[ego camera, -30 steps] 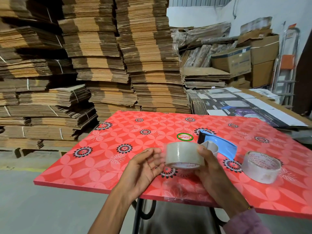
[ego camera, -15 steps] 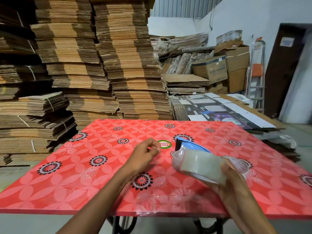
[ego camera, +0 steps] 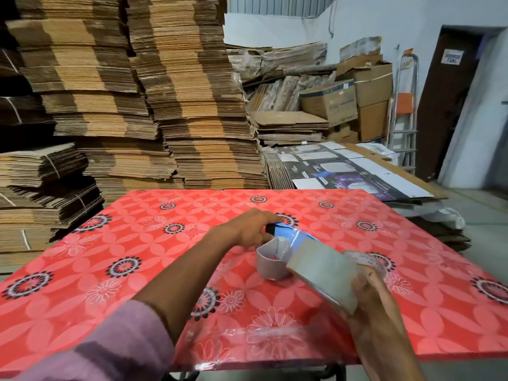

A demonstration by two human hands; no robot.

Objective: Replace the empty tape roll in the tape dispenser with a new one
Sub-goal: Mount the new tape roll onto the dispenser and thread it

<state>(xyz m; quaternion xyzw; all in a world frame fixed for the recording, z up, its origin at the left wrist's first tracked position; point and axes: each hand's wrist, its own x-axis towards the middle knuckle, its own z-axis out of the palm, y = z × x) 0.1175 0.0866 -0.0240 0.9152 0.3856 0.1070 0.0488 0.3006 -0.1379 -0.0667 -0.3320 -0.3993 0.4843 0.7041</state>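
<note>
dim indoor light | motion blur — wide-angle bending at edges

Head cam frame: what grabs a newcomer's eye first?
The bright red floral-patterned table fills the foreground. At its middle the left hand rests on the blue plastic tape dispenser, while the right hand holds a fat roll of clear packing tape just in front of it. Behind the table, tall stacks of flattened brown cardboard rise on the left.
</note>
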